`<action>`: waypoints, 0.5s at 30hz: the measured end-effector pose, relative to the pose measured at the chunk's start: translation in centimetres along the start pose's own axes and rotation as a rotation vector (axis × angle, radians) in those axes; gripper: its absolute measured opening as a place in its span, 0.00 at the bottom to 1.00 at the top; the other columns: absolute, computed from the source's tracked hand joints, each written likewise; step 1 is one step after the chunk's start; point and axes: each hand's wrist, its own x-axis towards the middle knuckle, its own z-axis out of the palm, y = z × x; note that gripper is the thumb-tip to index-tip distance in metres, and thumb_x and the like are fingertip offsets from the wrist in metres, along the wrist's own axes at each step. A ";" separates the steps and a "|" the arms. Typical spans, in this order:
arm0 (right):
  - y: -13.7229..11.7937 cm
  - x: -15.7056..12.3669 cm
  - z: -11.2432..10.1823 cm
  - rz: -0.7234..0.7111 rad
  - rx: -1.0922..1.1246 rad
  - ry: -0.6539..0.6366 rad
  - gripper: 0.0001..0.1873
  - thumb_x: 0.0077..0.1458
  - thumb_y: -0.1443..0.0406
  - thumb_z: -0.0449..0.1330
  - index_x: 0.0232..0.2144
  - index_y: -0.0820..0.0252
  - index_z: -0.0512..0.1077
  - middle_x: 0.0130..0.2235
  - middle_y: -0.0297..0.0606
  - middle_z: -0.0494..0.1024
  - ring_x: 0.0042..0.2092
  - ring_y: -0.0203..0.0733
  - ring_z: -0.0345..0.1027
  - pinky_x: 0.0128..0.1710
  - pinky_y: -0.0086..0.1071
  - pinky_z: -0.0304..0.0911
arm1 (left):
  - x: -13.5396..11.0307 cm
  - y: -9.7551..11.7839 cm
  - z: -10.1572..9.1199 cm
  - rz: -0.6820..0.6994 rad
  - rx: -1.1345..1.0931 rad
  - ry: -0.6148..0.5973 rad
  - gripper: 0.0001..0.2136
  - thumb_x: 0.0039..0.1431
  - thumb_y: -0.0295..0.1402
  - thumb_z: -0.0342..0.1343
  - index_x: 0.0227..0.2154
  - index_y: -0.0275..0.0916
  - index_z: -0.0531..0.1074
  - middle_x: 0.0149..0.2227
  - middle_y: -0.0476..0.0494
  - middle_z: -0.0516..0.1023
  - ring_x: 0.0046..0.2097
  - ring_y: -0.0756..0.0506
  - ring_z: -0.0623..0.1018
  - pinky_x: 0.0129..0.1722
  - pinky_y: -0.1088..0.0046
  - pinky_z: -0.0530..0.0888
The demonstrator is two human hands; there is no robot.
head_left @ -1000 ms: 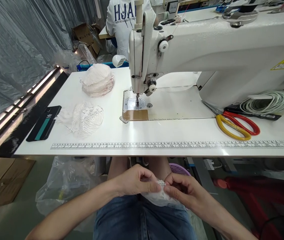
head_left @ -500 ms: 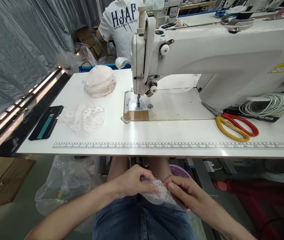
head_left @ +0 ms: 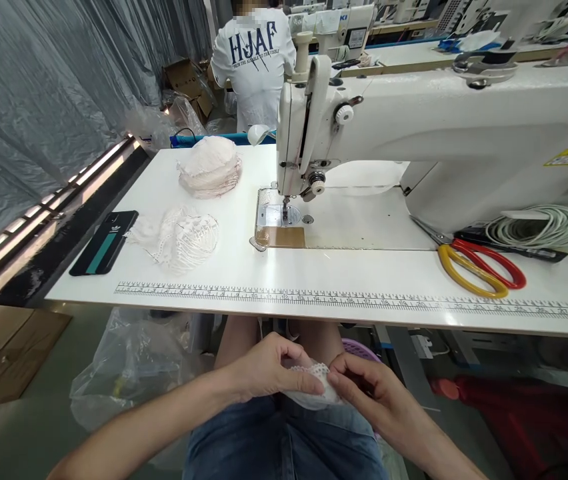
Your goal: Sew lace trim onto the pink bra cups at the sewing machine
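Observation:
Over my lap, below the table's front edge, my left hand (head_left: 279,367) pinches a piece of white lace fabric (head_left: 320,393) between thumb and fingers. My right hand (head_left: 364,387) grips the same lace at its right end, fingertips close to the left thumb. Part of the fabric is hidden behind the fingers. On the table, a loose pile of white lace pieces (head_left: 184,240) lies to the left. Behind it stands a stack of pale pink fabric pieces (head_left: 210,167). The sewing machine (head_left: 364,127) stands at the right, its needle area free of fabric.
Scissors (head_left: 479,267) with red and yellow handles lie under the machine arm, beside a coil of pale cord (head_left: 539,227). A dark phone (head_left: 105,243) rests at the table's left. A printed ruler (head_left: 334,297) runs along the front edge. A person in a white shirt (head_left: 254,73) sits beyond.
The camera view has tilted and shifted a little, so the table and machine appear lower and further right. Both hands still hold the lace, now bunched more closely between them.

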 end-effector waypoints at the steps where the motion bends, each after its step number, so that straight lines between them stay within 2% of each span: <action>1: -0.1 0.1 -0.1 -0.010 -0.029 0.010 0.19 0.61 0.54 0.49 0.24 0.59 0.64 0.21 0.27 0.55 0.23 0.32 0.47 0.20 0.26 0.44 | 0.0 0.1 0.0 0.006 -0.003 0.020 0.11 0.40 0.33 0.66 0.23 0.30 0.75 0.22 0.51 0.68 0.26 0.54 0.63 0.26 0.79 0.59; 4: -0.8 0.3 -0.3 -0.059 -0.140 0.027 0.19 0.62 0.56 0.47 0.24 0.59 0.63 0.21 0.27 0.56 0.23 0.32 0.48 0.21 0.27 0.45 | -0.3 0.8 -0.2 0.046 0.044 0.073 0.10 0.43 0.34 0.64 0.22 0.30 0.74 0.23 0.50 0.70 0.27 0.54 0.65 0.27 0.79 0.61; 8: -2.2 1.0 -0.8 -0.147 -0.308 0.050 0.19 0.63 0.57 0.46 0.23 0.58 0.62 0.21 0.29 0.62 0.24 0.34 0.55 0.23 0.27 0.48 | -1.0 2.7 -1.1 0.121 0.246 0.111 0.09 0.46 0.34 0.62 0.23 0.31 0.74 0.24 0.50 0.71 0.28 0.53 0.67 0.27 0.80 0.62; 12: -4.4 3.0 -1.1 -0.258 -0.427 0.105 0.19 0.63 0.57 0.45 0.23 0.58 0.63 0.22 0.30 0.67 0.24 0.35 0.60 0.23 0.26 0.52 | -1.7 6.3 -3.2 0.169 0.491 0.154 0.09 0.48 0.35 0.61 0.24 0.32 0.75 0.23 0.51 0.71 0.28 0.53 0.68 0.26 0.81 0.61; 15: -6.3 6.2 -1.7 -0.333 -0.568 0.168 0.19 0.62 0.58 0.45 0.21 0.58 0.61 0.19 0.29 0.65 0.22 0.35 0.59 0.22 0.26 0.52 | -1.2 9.9 -5.6 0.188 0.681 0.155 0.10 0.48 0.37 0.61 0.24 0.33 0.75 0.21 0.52 0.69 0.26 0.53 0.67 0.24 0.81 0.61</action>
